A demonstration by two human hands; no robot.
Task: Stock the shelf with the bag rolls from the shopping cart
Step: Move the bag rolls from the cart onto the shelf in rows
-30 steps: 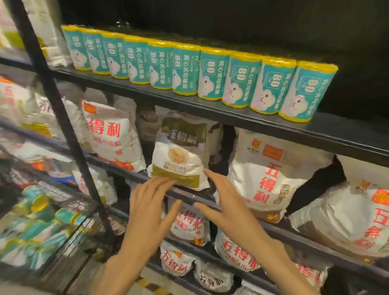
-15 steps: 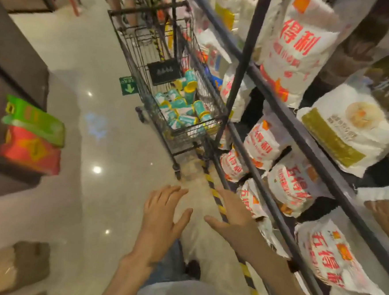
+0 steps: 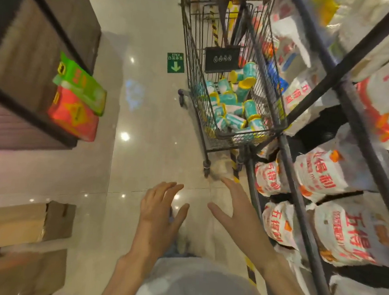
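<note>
Cart: one grey wire shopping cart (image 3: pixel 215 135) on the pale glossy tiled floor (image 3: pixel 147 144), parked just beside the dark metal shelf rack (image 3: pixel 299 207), ahead of both hands.
Bag rolls: a loose heap of teal cylindrical bag rolls with yellow ends (image 3: pixel 234 106) in the cart's basket, lying at mixed angles; at least a dozen in sight, exact count unclear through the wire and blur.
Cart sign: one black plaque (image 3: pixel 222 59) hanging inside the basket, above the heap.
Left hand: one left hand (image 3: pixel 158 216), held over the floor, fingers straight and slightly spread, thumb out to the side; holding nothing, touching nothing.
Right hand: one right hand (image 3: pixel 241 216), beside the left and apart from it, fingers straight and stretched towards the cart, thumb spread wide; holding nothing, well short of the cart.
Sacks: about ten white sacks with red lettering (image 3: pixel 320 174) visible on the rack's tiers at right, several only partly in sight.
Floor sign: one green sticker with a white arrow (image 3: pixel 175 62), left of the cart.
Left side: one green packet stacked on one red packet (image 3: pixel 77 102) at the edge of a dark shelf; two brown cardboard boxes (image 3: pixel 27 225) on the floor below.
</note>
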